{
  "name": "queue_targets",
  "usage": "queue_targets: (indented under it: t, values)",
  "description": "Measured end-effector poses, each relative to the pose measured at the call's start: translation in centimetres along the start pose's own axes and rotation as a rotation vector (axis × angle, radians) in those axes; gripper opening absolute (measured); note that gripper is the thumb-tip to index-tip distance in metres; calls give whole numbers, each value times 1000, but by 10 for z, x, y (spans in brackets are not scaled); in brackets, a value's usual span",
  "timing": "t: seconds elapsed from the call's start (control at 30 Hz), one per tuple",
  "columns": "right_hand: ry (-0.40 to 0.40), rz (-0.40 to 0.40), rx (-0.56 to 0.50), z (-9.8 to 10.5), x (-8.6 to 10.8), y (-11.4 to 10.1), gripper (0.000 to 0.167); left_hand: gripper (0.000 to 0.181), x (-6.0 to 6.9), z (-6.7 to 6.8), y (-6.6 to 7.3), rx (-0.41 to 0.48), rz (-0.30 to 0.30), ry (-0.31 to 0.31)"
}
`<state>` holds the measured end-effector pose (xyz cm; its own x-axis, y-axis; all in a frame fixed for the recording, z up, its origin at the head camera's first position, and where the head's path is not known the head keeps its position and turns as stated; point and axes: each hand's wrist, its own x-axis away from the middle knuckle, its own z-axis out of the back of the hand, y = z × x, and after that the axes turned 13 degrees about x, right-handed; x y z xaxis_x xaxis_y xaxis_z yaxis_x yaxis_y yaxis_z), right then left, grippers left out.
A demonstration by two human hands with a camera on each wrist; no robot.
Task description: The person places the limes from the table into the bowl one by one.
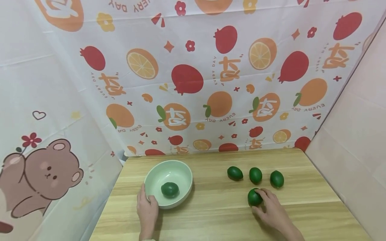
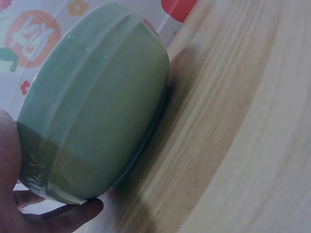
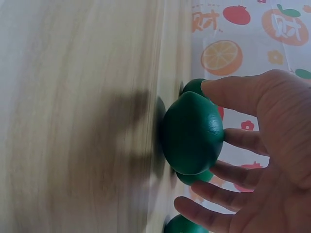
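Note:
My left hand (image 1: 147, 209) holds the near left rim of a pale green bowl (image 1: 184, 197), which stands on the table. One dark green lime (image 1: 170, 189) lies inside that bowl. In the left wrist view, the fingers (image 2: 73, 216) lie along the bowl's outer wall (image 2: 107, 102). On the right, my right hand (image 1: 272, 212) is at the nearest lime (image 1: 253, 197), its fingertips touching it. The right wrist view has this lime (image 3: 192, 133) by the table surface, with the thumb extended past its upper end and the other fingers spread loosely.
Behind the nearest lime, a row holds a left lime (image 1: 235, 173), a middle lime (image 1: 255, 175) and a right lime (image 1: 276, 179). A fruit-print cloth (image 1: 196, 110) hangs along the back edge of the wooden table (image 1: 211, 214). Pale sheets flank both sides.

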<state>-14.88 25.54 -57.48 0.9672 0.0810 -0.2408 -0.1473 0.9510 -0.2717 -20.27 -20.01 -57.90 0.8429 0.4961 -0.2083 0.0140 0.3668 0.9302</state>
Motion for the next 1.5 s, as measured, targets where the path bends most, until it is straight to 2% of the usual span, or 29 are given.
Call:
queue_targets:
  t: [0.2, 0.57, 1.17, 1.5]
  values:
    - [14, -6, -2, -5, -4, -3, 66, 62, -3, -1, -1, -1, -10, -3]
    - [-5, -28, -8, -13, -10, -3, 63, 64, -9, -2, -1, 0, 21, -28]
    - [7, -28, -36, -21, -15, -2, 62, 63, -7, -2, 0, 9, -15, -4]
    - [-14, -41, -65, -21, -17, -2, 60, 64, -7, -3, -1, 14, 16, -26]
